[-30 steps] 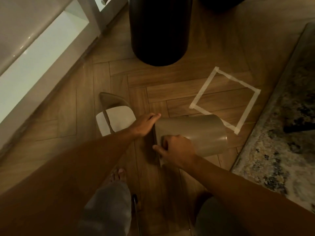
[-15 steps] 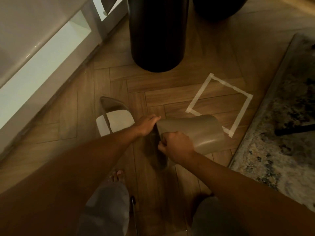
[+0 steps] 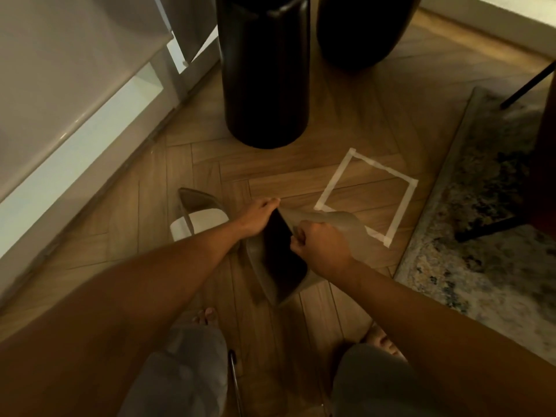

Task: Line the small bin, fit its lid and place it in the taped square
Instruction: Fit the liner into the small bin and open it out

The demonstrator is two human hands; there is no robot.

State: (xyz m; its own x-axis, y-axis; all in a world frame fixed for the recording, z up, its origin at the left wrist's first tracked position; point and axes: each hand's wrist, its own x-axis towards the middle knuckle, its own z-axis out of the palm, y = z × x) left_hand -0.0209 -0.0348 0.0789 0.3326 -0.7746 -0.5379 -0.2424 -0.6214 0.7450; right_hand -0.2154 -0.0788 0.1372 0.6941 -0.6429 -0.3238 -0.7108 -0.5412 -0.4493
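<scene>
The small taupe bin [image 3: 346, 227] is tilted on the wood floor, its dark open mouth turned toward me. My left hand [image 3: 257, 216] grips the far left edge of the rim. On the rim's right side my right hand [image 3: 320, 245] is closed; whether it also pinches a liner I cannot tell. The bin's lid [image 3: 200, 212], taupe with a white swing flap, lies on the floor just left of my left hand. A square of white tape [image 3: 400, 209] is marked on the floor right behind the bin, whose body overlaps its near corner.
Two tall black cylindrical containers [image 3: 264, 70] [image 3: 364, 31] stand behind the square. A white cabinet [image 3: 75, 100] runs along the left. A patterned rug [image 3: 487, 224] with dark chair legs [image 3: 493, 227] lies to the right. My bare feet [image 3: 206, 316] and knees are at the bottom.
The bin has tipped up from lying on its side, so its dark opening now faces me. Both hands stayed on the rim. The view has shifted, showing more of the floor ahead.
</scene>
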